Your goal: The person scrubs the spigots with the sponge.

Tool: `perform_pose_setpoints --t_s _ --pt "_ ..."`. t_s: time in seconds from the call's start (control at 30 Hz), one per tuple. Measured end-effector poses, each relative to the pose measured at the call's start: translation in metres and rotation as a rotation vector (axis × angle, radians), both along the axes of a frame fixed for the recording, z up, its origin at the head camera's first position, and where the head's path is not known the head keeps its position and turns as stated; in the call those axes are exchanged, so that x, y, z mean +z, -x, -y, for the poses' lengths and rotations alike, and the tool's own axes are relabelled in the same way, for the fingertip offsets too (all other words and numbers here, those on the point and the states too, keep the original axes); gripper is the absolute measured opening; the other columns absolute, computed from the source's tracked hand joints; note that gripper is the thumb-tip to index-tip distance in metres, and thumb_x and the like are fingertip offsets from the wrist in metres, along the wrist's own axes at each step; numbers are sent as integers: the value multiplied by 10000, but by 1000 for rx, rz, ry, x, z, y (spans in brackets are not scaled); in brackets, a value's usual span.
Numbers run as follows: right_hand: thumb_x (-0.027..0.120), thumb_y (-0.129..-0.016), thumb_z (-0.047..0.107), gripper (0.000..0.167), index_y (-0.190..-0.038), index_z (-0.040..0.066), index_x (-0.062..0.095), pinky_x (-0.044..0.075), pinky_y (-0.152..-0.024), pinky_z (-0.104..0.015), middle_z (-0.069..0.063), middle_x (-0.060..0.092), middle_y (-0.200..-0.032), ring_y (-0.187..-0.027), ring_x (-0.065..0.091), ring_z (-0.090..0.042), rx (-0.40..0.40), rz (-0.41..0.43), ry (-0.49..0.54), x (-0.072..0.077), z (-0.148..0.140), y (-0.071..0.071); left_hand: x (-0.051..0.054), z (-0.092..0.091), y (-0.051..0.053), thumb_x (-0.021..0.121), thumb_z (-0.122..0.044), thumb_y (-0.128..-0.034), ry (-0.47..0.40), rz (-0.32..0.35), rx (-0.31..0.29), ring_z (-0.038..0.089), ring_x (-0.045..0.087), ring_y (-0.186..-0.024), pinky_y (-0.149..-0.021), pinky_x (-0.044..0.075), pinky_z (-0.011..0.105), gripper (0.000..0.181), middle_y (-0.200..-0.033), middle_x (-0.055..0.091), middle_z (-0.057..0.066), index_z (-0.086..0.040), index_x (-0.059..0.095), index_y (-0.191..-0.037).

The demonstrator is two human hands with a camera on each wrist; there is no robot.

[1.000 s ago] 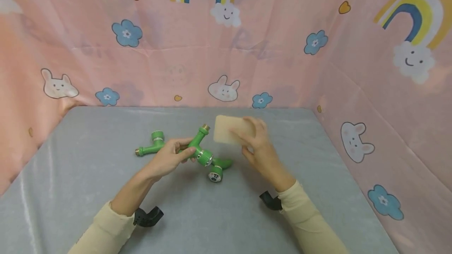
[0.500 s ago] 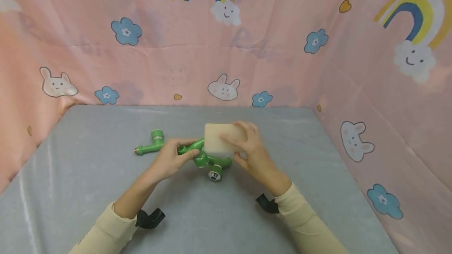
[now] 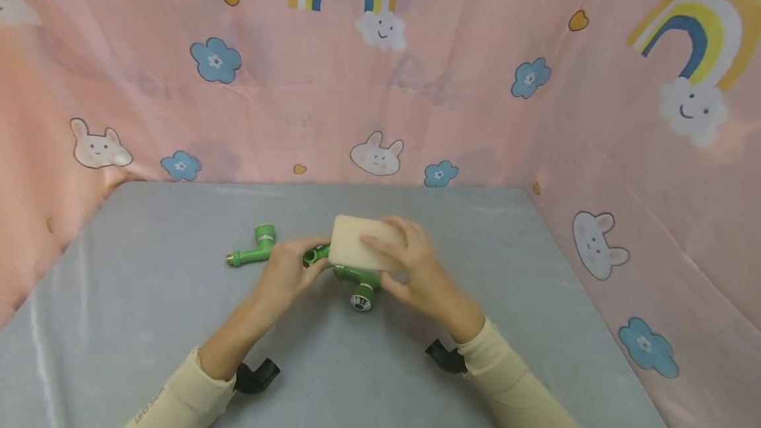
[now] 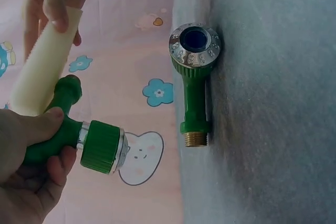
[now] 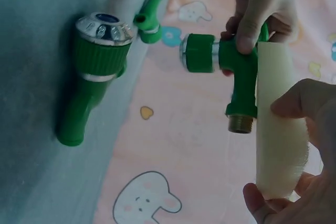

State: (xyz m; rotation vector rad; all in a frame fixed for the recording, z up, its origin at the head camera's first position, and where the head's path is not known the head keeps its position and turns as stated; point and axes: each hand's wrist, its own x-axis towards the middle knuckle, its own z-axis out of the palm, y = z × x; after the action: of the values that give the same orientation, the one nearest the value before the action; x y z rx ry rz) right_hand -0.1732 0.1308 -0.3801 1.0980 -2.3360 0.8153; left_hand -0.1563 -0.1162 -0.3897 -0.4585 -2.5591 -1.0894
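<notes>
A green faucet (image 5: 244, 80) with a brass threaded end is gripped by the left hand (image 3: 282, 276), thumb and fingers round its body, above the table. The right hand (image 3: 419, 276) pinches a cream sponge block (image 3: 359, 243) by its edges. In the right wrist view the sponge (image 5: 275, 124) lies flat along the side of the held faucet. From the head camera the sponge hides most of that faucet. The left wrist view also shows the held faucet's ribbed green knob (image 4: 100, 147) with its silver rim.
A second green faucet (image 3: 361, 292) lies on the grey table (image 3: 357, 375) just beyond and below the hands. Another one (image 3: 255, 253) lies to the left of the left hand. Pink patterned cloth (image 3: 267, 104) hangs behind and at the sides. Black curved pieces (image 3: 258, 376) stick out at both wrists.
The right hand has moved left and down with the sponge, bringing it over the held faucet. The left hand has turned that faucet while keeping hold. The faucets on the table have not moved.
</notes>
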Motion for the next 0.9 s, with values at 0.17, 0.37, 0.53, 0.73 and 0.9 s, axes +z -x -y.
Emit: perform_pose_setpoints --t_s 0.17,0.37,0.53,0.73,0.9 --pt "666 -742 -81 597 -1283 168 694 510 -979 -571 -247 504 -1352 -1252 462 -438 -43 -64 -40 -5 -2 -2 -6 -3 -6 825 -27 -797 36 -87 8 264 758 -901 -798 626 381 282 -1009 782 154 15 749 -1066" --pt "624 -772 -96 583 -1292 158 698 491 -989 -594 -241 474 -1409 -1308 410 -437 -153 15 -8 6 -18 8 -3 -1 0 813 -3 -796 72 -131 8 254 748 -878 -774 624 372 257 -984 781 141 4 747 -1044" --pt "625 -773 -53 589 -1317 166 678 445 -1031 -638 -238 458 -1452 -1340 410 -450 -80 76 42 12 -20 7 -2 -1 3 817 -14 -794 107 -129 -25 255 742 -920 -819 618 389 256 -1002 781 117 -23 743 -1039" --pt "618 -793 -59 605 -1346 180 658 466 -1044 -609 -232 438 -1480 -1367 404 -426 -10 135 -24 3 -12 6 -1 -2 0 822 -43 -793 121 -171 -48 248 731 -961 -842 609 388 284 -1035 780 89 -46 744 -1066" --pt "621 -783 -52 593 -1331 169 671 460 -1031 -619 -253 448 -1449 -1337 416 -449 -154 95 -39 8 -30 16 -2 1 1 812 -40 -812 110 -169 -26 249 726 -966 -850 612 377 275 -1042 771 113 -30 731 -1075"
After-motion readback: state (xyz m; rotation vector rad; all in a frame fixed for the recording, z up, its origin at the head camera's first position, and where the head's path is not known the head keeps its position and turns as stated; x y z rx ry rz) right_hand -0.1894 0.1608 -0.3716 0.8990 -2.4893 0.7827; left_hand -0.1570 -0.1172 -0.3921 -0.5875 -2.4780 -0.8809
